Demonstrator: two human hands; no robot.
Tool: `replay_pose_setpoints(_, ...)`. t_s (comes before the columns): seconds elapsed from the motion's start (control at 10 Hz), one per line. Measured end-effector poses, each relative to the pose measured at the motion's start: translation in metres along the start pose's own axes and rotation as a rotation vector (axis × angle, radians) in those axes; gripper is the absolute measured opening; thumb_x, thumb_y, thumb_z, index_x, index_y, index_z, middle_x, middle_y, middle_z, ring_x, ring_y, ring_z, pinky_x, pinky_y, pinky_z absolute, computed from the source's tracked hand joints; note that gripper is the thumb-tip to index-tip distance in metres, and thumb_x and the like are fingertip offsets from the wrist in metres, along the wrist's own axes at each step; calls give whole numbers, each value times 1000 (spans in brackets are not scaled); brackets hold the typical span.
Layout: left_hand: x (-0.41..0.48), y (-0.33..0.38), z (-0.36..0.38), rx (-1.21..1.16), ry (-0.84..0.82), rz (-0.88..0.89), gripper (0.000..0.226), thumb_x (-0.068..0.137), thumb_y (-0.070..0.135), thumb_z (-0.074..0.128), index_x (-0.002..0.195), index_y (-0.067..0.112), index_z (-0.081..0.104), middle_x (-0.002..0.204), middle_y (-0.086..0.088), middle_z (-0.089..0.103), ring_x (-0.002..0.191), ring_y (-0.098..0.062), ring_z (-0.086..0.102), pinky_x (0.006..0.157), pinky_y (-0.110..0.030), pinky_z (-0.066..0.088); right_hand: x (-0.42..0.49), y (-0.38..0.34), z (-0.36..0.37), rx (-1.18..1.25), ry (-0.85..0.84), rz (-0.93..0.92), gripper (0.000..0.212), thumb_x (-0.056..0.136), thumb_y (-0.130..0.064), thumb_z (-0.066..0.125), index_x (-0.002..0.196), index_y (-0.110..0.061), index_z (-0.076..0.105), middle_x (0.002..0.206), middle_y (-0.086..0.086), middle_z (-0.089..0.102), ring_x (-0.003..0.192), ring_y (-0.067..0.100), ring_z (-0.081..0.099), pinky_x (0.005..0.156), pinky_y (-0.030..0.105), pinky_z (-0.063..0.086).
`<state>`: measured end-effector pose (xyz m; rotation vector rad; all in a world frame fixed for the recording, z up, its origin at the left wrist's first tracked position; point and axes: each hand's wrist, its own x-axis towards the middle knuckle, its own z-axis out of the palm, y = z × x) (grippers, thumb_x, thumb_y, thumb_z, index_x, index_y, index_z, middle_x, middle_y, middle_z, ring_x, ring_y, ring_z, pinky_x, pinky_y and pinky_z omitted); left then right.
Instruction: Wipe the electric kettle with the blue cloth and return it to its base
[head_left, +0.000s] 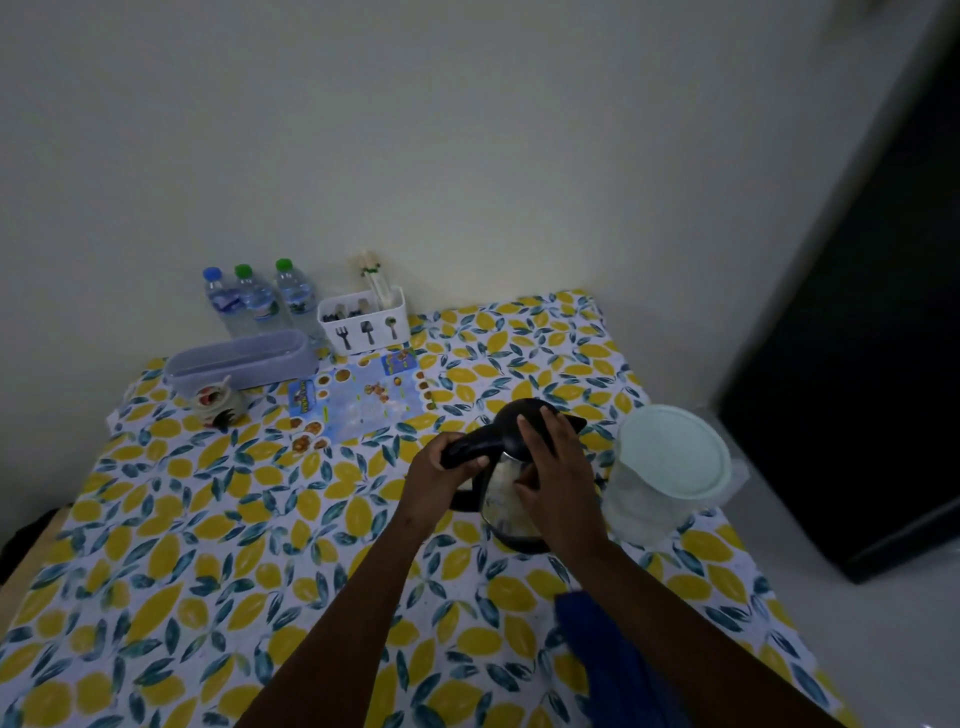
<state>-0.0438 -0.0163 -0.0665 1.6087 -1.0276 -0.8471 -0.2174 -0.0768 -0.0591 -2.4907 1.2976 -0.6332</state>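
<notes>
Electric kettle (511, 499) stood upright on lemon-print tablecloth (208, 545), just beside lidded plastic jug (667, 470). Left hand (441, 478) gripped its black handle; right hand (550, 467) lay over lid & body, fingers spread, grasp unclear. Blue cloth (608, 660) lay near table's front edge, under right forearm.

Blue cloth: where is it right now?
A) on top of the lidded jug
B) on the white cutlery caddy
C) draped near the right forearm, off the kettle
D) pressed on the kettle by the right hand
C: the blue cloth hangs low by the right forearm, while both the left hand and right hand are bare on the kettle.
</notes>
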Motion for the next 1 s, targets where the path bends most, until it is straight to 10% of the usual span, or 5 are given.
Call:
replay_pose_setpoints(0.6,-2,-19,19,300,22,68,39,90,36,63,123,19,53,118,-1,61,106,-15,59,86,-26,48,-14,22,17,-50,-8,-48,91,75,-29,77,149,-27,23,158,11,24,144,32,23,106,50,39)
replay_pose_setpoints(0.8,-20,-7,6,573,100,248,53,96,25,54,144,11,35,153,-9,34,145,-25,26,119,-41,24,-3,9,4,-103,37,-98,73,82,-37,66,145,-19,34,156,12,30,143,33,27,107,56,34)
replay_pose_setpoints(1.0,-5,51,-50,740,199,353,63,97,32,50,149,15,20,160,-8,14,148,-22,0,120,-46,9,55,-38,-22,-102,0,-206,74,92,-46,51,151,-19,17,162,7,11,149,27,6,116,53,16)
